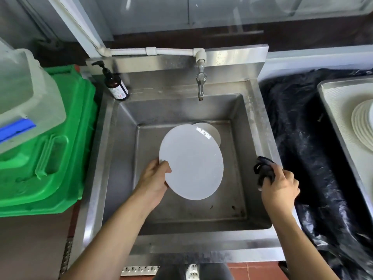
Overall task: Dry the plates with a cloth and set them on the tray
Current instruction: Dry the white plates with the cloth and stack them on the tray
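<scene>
Over the sink, left hand grips an undried plate; right hand clutches the cloth. Another plate waits; several stacked on the tray.

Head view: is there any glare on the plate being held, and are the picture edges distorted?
Head view: the held plate looks washed out, with one bright glint near its upper right rim; straight lines such as the sink rim and the tray edge bend outward near the borders, a wide-angle effect; the background is slightly soft.
</scene>
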Available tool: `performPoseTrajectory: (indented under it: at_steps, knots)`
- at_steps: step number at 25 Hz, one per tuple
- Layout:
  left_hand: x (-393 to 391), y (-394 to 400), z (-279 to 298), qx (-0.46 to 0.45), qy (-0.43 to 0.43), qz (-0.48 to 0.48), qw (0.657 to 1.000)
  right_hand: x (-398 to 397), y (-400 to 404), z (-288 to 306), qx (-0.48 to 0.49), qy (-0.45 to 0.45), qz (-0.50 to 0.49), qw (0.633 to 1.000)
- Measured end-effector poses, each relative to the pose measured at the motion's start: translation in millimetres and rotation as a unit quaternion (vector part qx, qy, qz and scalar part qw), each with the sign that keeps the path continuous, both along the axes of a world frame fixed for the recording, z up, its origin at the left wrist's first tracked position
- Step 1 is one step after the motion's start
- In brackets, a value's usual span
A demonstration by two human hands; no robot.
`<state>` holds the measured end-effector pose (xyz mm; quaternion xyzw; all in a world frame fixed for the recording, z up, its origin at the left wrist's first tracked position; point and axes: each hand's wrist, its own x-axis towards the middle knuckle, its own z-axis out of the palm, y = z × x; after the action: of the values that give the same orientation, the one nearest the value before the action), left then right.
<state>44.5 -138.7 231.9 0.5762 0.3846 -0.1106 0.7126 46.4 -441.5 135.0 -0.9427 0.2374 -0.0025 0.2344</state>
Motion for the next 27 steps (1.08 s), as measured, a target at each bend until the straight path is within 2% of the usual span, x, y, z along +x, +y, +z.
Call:
performPoseTrajectory:
  at_steps: [2, 5, 7, 9, 11, 13, 15, 18, 21, 23, 27]
  knots:
    - [0, -1, 6, 0.001, -0.011, -0.008, 1.0, 12, 17, 31, 0.069, -0.096, 0.011, 0.993]
    - [-1, -5, 19, -0.008, -0.042, -0.03, 0.999, 20, 62, 83, 0.122, -0.239, 0.087, 0.96]
    - [-1, -8, 28, -0.027, -0.083, -0.064, 0.994, 23, 95, 108, 0.153, -0.277, 0.159, 0.935]
    - [0, -10, 38, -0.058, -0.115, -0.073, 0.989, 23, 119, 123, 0.17, -0.237, 0.234, 0.927]
    - [0, -9, 46, -0.084, -0.13, -0.06, 0.986, 17, 128, 123, 0.106, -0.175, 0.302, 0.931]
    - [-2, -5, 53, -0.088, -0.137, -0.069, 0.984, 14, 122, 119, 0.039, -0.154, 0.359, 0.92]
    - [-4, -3, 58, -0.084, -0.144, -0.09, 0.982, 19, 116, 123, 0.078, -0.134, 0.396, 0.905]
    - [-3, -5, 66, -0.074, -0.153, -0.096, 0.981, 18, 125, 132, 0.195, -0.124, 0.403, 0.885]
    - [2, -3, 75, -0.085, -0.164, -0.081, 0.98, -10, 130, 127, 0.222, -0.183, 0.401, 0.87]
    - [0, -3, 80, -0.095, -0.183, -0.105, 0.973, -13, 131, 127, 0.238, -0.216, 0.393, 0.861]
    - [-9, -12, 89, -0.1, -0.185, -0.164, 0.964, 36, 151, 156, 0.301, -0.237, 0.333, 0.862]
